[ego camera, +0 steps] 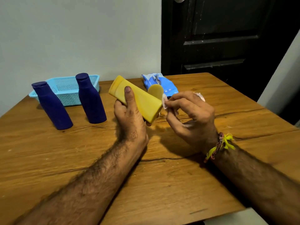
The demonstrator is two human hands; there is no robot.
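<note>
Ideally the left grip (129, 117) clamps the tilted yellow bottle (141, 99) firmly above the bench (65, 159) while the right grip (191, 114) pinches a white wipe (164, 101) against its nozzle end (flip cap (155, 91) open); wipe in small circles without squeezing the bottle.

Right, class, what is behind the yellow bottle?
A blue packet lies on the table behind the yellow bottle; the bottle's open lid hides part of its near edge.
</note>
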